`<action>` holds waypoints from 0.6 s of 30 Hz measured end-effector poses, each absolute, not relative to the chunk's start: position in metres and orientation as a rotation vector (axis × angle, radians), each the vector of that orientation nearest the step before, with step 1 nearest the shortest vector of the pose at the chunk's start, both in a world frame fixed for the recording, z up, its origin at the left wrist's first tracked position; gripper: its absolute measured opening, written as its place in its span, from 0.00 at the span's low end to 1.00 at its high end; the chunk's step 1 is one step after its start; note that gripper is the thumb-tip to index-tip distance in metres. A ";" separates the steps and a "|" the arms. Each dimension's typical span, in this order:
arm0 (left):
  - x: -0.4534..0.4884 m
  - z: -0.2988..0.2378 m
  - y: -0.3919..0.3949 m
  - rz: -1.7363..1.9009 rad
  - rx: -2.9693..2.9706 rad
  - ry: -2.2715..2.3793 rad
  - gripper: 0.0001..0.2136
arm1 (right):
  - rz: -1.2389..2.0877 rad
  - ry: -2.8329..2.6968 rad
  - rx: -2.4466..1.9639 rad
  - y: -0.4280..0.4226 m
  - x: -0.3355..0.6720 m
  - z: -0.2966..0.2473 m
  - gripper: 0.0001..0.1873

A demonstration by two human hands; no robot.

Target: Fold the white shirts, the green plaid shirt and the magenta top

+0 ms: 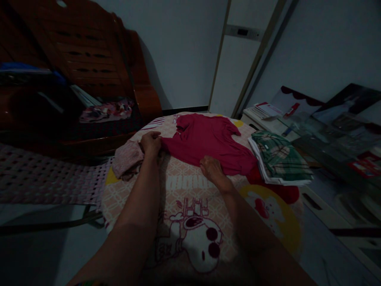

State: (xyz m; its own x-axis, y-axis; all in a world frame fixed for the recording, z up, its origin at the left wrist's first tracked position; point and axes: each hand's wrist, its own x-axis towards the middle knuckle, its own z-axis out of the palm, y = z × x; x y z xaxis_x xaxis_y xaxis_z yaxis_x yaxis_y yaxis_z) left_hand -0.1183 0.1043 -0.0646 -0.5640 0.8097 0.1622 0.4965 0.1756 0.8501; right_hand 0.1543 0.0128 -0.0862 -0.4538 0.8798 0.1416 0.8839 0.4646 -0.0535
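A dark red shirt point(210, 141) lies spread flat on a round table covered by a cartoon-print cloth point(184, 198). My left hand point(151, 143) is closed on the shirt's left edge, pinching the fabric. My right hand point(212, 169) rests on the shirt's near hem with fingers curled down on the cloth. A crumpled pinkish garment point(127, 159) sits just left of my left hand, touching the table's left side.
A folded green plaid stack point(278, 159) lies at the table's right edge. A wooden bench point(89, 59) with clothes stands at the back left, a woven chair seat point(44, 178) at the left, and a cluttered white cabinet point(300, 123) at the right.
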 end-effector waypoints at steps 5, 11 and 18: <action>-0.118 -0.061 0.102 1.328 1.237 2.118 0.15 | -0.042 -2.522 -1.601 0.013 0.149 -0.081 0.14; -0.119 -0.062 0.102 1.350 1.242 2.102 0.14 | -0.043 -2.421 -1.524 0.012 0.150 -0.075 0.14; -0.120 -0.065 0.104 1.351 1.253 2.106 0.15 | -0.031 -2.582 -1.566 0.012 0.143 -0.072 0.15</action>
